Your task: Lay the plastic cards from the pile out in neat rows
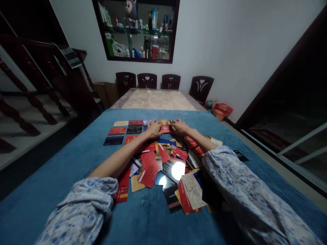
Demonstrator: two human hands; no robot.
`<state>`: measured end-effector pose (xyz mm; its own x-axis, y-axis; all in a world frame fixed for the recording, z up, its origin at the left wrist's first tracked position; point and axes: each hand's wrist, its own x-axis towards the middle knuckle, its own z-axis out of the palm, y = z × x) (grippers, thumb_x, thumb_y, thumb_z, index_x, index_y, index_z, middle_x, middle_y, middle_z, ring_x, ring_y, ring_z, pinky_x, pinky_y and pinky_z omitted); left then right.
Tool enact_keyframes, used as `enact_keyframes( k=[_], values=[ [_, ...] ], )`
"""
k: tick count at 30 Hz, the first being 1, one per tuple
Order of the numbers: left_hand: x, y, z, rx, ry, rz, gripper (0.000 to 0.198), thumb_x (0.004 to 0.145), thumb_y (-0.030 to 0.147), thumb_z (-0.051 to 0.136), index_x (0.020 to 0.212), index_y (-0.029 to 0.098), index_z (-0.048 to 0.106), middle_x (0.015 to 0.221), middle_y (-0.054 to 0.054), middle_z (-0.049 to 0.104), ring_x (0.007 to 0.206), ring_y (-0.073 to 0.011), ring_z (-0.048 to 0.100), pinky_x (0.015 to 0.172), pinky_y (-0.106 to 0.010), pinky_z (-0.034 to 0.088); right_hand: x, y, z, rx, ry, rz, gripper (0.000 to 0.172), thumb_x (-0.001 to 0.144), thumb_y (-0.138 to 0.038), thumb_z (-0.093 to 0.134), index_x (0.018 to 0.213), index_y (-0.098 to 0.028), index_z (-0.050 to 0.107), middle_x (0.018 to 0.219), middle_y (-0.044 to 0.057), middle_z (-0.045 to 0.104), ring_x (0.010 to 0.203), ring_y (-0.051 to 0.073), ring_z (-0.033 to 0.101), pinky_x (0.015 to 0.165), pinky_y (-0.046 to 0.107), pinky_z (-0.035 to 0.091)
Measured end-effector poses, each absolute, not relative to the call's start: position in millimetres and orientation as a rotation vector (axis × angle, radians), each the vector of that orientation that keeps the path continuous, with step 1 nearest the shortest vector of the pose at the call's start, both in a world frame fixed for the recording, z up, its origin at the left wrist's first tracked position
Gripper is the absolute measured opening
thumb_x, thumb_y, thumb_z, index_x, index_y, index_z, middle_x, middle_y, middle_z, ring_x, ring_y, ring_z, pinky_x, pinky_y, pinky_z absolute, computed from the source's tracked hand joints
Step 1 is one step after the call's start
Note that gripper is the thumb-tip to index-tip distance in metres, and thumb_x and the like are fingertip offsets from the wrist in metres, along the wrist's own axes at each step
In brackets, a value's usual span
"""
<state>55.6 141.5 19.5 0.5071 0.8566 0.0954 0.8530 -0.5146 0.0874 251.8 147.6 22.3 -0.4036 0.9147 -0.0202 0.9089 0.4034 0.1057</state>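
A red card (166,129) lies between my two hands, just below a gold card (165,122). My left hand (154,130) has its curled fingers at the red card's left edge and covers part of the cards beside it. At the right edge of the same card, my right hand (180,127) closes its bent fingers. To the left, several cards lie flat in rows, among them a black card (134,130) and a dark blue card (113,140). Under my forearms spreads a loose, overlapping heap of cards (149,168), mostly red, black and gold; its right part is partly hidden.
A blue cloth (84,153) covers the near table; a marble-patterned tabletop (158,98) continues beyond it. A single black card (240,156) lies right of my right sleeve. Dark chairs (147,81) stand at the far end, under a wall cabinet (139,61).
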Motion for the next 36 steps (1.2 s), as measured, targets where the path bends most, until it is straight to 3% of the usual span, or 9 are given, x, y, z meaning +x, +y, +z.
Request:
enact_keyframes(
  k=[8, 20, 31, 36],
  values=[
    [61, 155, 20, 2.637, 1.557, 0.076, 0.037, 0.084, 0.026, 0.058, 0.121, 0.020, 0.063, 0.136, -0.016, 0.054, 0.133, -0.0398, 0.035, 0.102, -0.061, 0.035, 255, 162, 20, 1.629, 2.572, 0.096, 0.044, 0.085, -0.039, 0.063, 0.128, -0.026, 0.063, 0.135, 0.012, 0.058, 0.120, 0.034, 0.046, 0.082, 0.038, 0.043],
    [58, 161, 23, 2.644, 1.510, -0.042, 0.032, 0.085, 0.031, 0.062, 0.114, 0.019, 0.065, 0.138, -0.015, 0.053, 0.133, -0.0368, 0.034, 0.105, -0.058, 0.034, 251, 165, 25, 1.602, 2.554, 0.062, 0.042, 0.083, -0.038, 0.063, 0.123, -0.027, 0.067, 0.131, 0.010, 0.062, 0.121, 0.033, 0.047, 0.081, 0.033, 0.039],
    [55, 159, 20, 2.718, 1.464, 0.019, 0.035, 0.084, 0.027, 0.061, 0.118, 0.019, 0.063, 0.142, -0.015, 0.050, 0.139, -0.0372, 0.030, 0.109, -0.061, 0.031, 248, 159, 29, 1.607, 2.542, 0.103, 0.039, 0.083, -0.036, 0.064, 0.121, -0.027, 0.068, 0.128, 0.010, 0.064, 0.118, 0.031, 0.050, 0.084, 0.034, 0.041],
    [48, 155, 19, 2.795, 1.408, 0.125, 0.038, 0.086, 0.022, 0.055, 0.124, 0.020, 0.062, 0.139, -0.015, 0.053, 0.137, -0.0355, 0.034, 0.105, -0.057, 0.034, 250, 155, 30, 1.609, 2.585, 0.125, 0.044, 0.090, -0.041, 0.054, 0.130, -0.026, 0.064, 0.131, 0.011, 0.063, 0.119, 0.032, 0.050, 0.083, 0.034, 0.040]
  ],
)
